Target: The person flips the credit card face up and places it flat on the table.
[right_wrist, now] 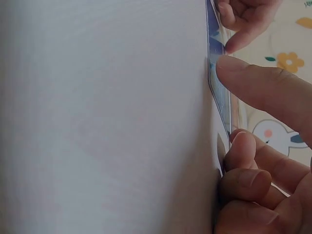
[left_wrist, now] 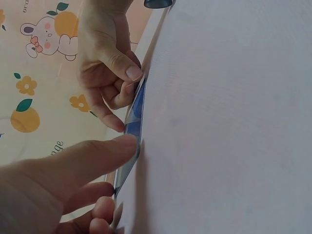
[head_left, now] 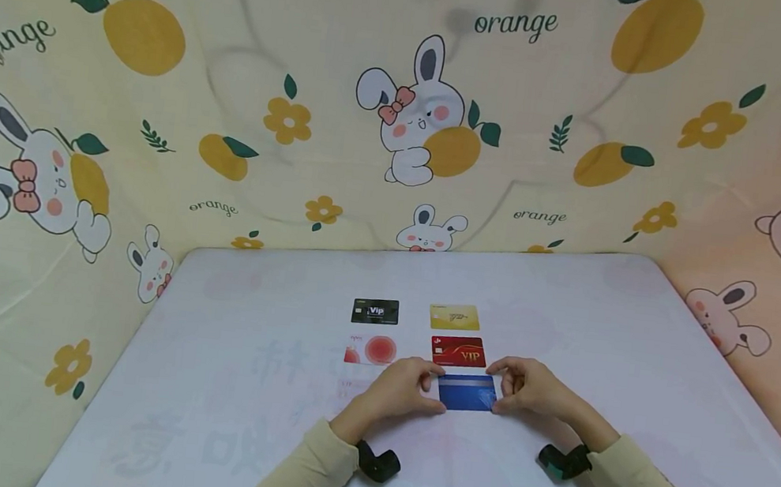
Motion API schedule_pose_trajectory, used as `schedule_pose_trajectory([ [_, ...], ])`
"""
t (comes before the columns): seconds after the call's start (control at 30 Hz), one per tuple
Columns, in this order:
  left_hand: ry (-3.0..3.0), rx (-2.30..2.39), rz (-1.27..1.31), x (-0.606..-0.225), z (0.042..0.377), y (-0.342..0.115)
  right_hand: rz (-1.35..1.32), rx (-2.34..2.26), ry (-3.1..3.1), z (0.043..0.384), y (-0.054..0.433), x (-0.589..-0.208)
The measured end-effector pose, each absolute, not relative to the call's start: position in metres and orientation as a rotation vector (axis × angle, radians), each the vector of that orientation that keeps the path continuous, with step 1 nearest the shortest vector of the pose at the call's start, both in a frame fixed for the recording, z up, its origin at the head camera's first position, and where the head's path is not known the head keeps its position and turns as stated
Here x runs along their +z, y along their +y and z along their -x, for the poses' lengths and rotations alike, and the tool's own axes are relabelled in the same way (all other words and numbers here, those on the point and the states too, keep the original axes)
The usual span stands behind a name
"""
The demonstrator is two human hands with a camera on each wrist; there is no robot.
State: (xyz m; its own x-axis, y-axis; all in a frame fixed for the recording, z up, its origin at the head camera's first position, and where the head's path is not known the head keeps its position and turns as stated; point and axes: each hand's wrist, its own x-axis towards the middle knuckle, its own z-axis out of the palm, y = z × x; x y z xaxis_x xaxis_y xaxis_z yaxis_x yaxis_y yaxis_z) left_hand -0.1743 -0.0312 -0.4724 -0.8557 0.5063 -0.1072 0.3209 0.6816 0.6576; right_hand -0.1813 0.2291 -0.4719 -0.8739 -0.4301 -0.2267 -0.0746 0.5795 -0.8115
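Observation:
A blue card [head_left: 467,394] with a pale stripe lies between my two hands in the head view, just below a red VIP card [head_left: 459,351]. My left hand [head_left: 403,392] holds its left end, the thumb at the near corner and the index finger at the far corner. At the right end my right hand [head_left: 531,389] grips it the same way, thumb near and index finger far. In the left wrist view the blue card [left_wrist: 132,127] shows edge-on, close over the table. Behind my left hand is a faint pale card [head_left: 351,386], partly hidden.
A black Vip card [head_left: 375,311] and a gold card [head_left: 454,316] lie farthest back. Below the black one is a white card with red circles [head_left: 380,349]. The white table [head_left: 218,384] meets a cloth backdrop [head_left: 354,49] with rabbits and oranges.

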Motion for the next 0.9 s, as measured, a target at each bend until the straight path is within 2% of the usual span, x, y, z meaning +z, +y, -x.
schedule_pose_trajectory([
  [0.9, 2.646, 0.894, -0.638, -0.4704, 0.1729, -0.0267, 0.519, -1.186, 2.426, 0.1813, 0.2254, -0.4697],
])
